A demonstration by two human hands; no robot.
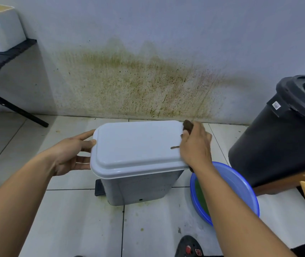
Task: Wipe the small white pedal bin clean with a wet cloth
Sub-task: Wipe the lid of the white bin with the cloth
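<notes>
The small white pedal bin [136, 156] stands on the tiled floor in the middle of the view, lid closed, its black pedal [99, 187] sticking out at the lower left. My left hand [71, 153] grips the left edge of the lid, thumb on top and fingers under the rim. My right hand [196, 145] presses a dark brown cloth [187, 126] against the lid's right edge. Most of the cloth is hidden under the hand; a frayed strand lies on the lid.
A blue basin [240, 188] with greenish water sits on the floor right of the bin, under my right forearm. A large black bin [281, 134] stands at the right. The wall [138, 86] behind is stained. A black rack [3, 58] holds a white box at the left.
</notes>
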